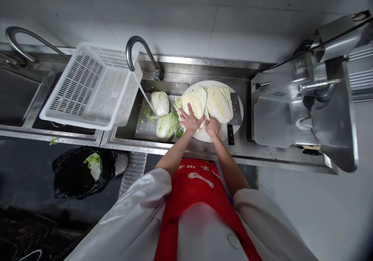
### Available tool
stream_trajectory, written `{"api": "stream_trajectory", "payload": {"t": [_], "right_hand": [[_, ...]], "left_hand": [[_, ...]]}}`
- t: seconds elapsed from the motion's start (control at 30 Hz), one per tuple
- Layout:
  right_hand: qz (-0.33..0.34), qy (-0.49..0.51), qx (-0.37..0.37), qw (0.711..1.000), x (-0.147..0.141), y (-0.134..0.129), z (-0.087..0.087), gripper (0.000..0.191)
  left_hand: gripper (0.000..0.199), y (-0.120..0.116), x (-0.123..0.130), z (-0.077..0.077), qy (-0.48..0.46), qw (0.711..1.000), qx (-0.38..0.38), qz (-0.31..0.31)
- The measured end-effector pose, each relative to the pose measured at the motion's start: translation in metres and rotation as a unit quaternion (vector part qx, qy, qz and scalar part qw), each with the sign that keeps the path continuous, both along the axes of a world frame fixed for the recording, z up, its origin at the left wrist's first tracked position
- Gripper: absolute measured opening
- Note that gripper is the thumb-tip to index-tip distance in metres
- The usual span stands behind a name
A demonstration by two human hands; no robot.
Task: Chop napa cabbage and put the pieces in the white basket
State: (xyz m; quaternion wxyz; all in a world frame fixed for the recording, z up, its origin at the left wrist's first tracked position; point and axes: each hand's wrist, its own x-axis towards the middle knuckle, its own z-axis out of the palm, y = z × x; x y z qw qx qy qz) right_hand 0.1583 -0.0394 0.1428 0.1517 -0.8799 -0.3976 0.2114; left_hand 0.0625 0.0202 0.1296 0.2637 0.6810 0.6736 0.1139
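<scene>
On a round white cutting board [201, 137] lie pieces of napa cabbage with their pale cut sides up. My left hand [189, 121] is spread flat, pressing on the left cabbage piece [198, 97]. Close beside it, my right hand [213, 128] is closed, its fingers curled at the stem end between the pieces; the fingertips are hidden. The right cabbage piece [219, 104] rests just beyond that hand. A cleaver [236, 111] lies at the board's right edge, its black handle toward me. Two whole napa cabbages [160, 103] [167, 126] sit in the sink.
Water runs from a curved faucet [145, 45] into the sink [136, 126]. A white plastic basket [78, 119] stands left of it. A metal machine [275, 125] is at the right. Below left, a black bag [70, 175] holds a cabbage leaf.
</scene>
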Motion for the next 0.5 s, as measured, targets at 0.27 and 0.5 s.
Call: {"api": "stream_trajectory", "payload": {"t": [0.27,0.5], "right_hand": [[-0.017,0.191,0.224,0.956,0.040,-0.105,0.038,0.035],[0.015,0.330,0.291,0.898,-0.012,-0.115,0.056,0.038]], "left_hand": [[0.120,0.009,-0.021,0.015,-0.093,0.993,-0.066,-0.030],[0.059,-0.058,-0.083,0.060,-0.458,0.874,-0.163,-0.019]]}}
